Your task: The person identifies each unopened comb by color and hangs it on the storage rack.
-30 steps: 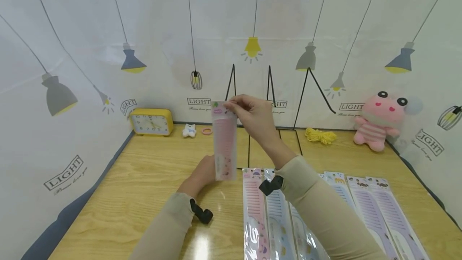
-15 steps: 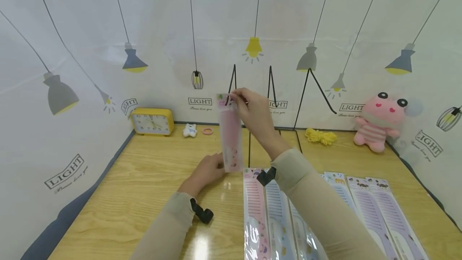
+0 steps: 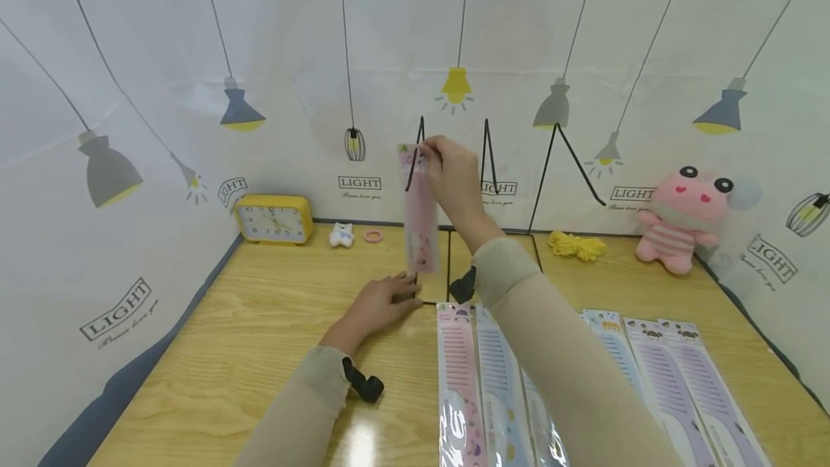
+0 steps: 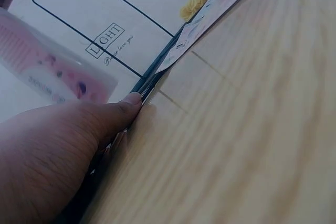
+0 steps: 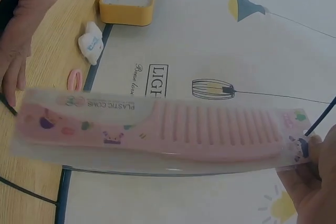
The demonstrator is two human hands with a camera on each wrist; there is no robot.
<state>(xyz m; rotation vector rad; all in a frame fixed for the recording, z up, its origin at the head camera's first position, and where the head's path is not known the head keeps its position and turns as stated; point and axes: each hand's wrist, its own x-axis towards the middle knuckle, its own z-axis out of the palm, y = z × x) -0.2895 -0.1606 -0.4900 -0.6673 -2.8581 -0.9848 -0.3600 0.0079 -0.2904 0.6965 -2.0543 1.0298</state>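
In the head view, my right hand (image 3: 457,175) pinches the top edge of a pink comb in clear packaging (image 3: 422,218), which hangs upright in the air. The left hook (image 3: 411,177) of a black wire rack (image 3: 449,265) appears to pass through the package's header. In the right wrist view, the wire meets the comb package (image 5: 210,135) beside the gripping fingers (image 5: 299,184). My left hand (image 3: 376,305) lies low with fairly straight fingers at the rack's base corner. The left wrist view has its thumb (image 4: 123,111) touching the dark wire.
Several packaged combs lie at front right, among them a pink comb (image 3: 460,366), a blue comb (image 3: 499,373) and a purple comb (image 3: 668,373). Along the back stand a yellow clock (image 3: 274,219), a white figurine (image 3: 341,235), a pink ring (image 3: 373,236), yellow cord (image 3: 576,245) and a plush toy (image 3: 677,218).
My right hand has carried the pink comb up and slightly right, back along the left hook. The hook now shows in front of the header. My left hand's fingers have shifted a little rightward.
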